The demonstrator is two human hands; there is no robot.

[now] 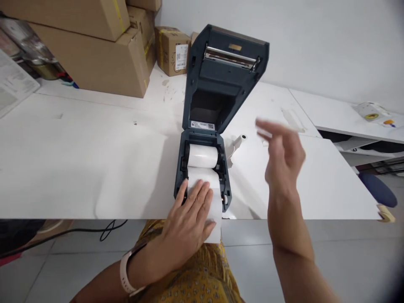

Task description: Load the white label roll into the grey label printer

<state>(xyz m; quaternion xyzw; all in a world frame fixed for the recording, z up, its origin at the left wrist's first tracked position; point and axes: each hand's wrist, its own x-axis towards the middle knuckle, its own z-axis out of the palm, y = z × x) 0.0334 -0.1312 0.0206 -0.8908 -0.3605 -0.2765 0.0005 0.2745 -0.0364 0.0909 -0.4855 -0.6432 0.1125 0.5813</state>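
A dark blue-grey label printer (226,185) stands at the table's front edge, its lid (217,80) swung up and back. Inside sits a white label roll (202,156). From it a paper strip (215,236) runs forward over the printer's front and hangs past the table edge. My left hand (191,212) lies flat on this strip, fingers stretched out. To the right of the printer, my right hand (282,149) is raised in the air, slightly blurred, fingers apart and holding nothing visible.
Cardboard boxes (94,59) are stacked at the back left, with a smaller box (173,50) beside them. A small paper roll (240,139) lies right of the printer. A tape roll (371,116) rests far right. A black cable (109,229) hangs below the table.
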